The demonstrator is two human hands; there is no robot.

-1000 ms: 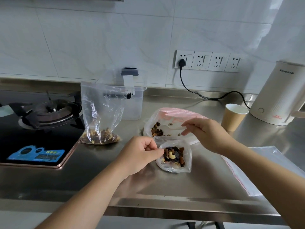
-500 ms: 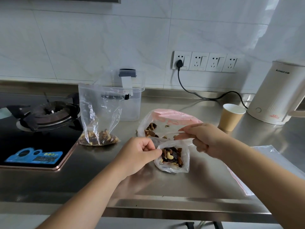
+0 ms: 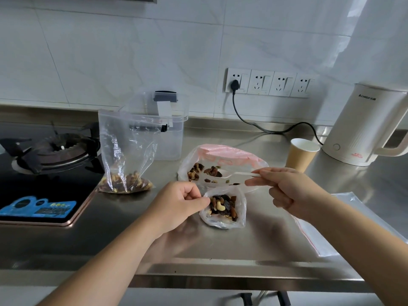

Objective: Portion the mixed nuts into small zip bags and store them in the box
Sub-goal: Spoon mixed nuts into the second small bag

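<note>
Brushed steel counter [image 3: 220, 246] fills the scene, smooth and reflective. At its left sits a glossy black glass gas hob [image 3: 44, 184] with a blue sticker whose print is too small to read. Far right, a cream ribbed kettle [image 3: 362, 124] carries a small dark logo near its top; the letters are not clear enough to spell out. Behind centre stands the clear plastic box [image 3: 170, 138], rectangular, its dark-latched lid propped upright. Leaning in front of it is a tall crinkled zip bag [image 3: 125, 151] with nuts pooled at the bottom. A wide bag with a pink strip [image 3: 220, 157] lies open mid-counter, a few nuts scattered inside. A brown paper cup [image 3: 301, 154] stands beside the kettle. Now the small zip bag [image 3: 223, 208], sitting on the counter in front of the pink-strip bag, packed with mixed nuts, a pale cashew on top. The left hand [image 3: 178, 204] pinches its rim; the right hand [image 3: 284, 188] grips a white plastic spoon [image 3: 234, 174], bowl inside the wide bag.
</note>
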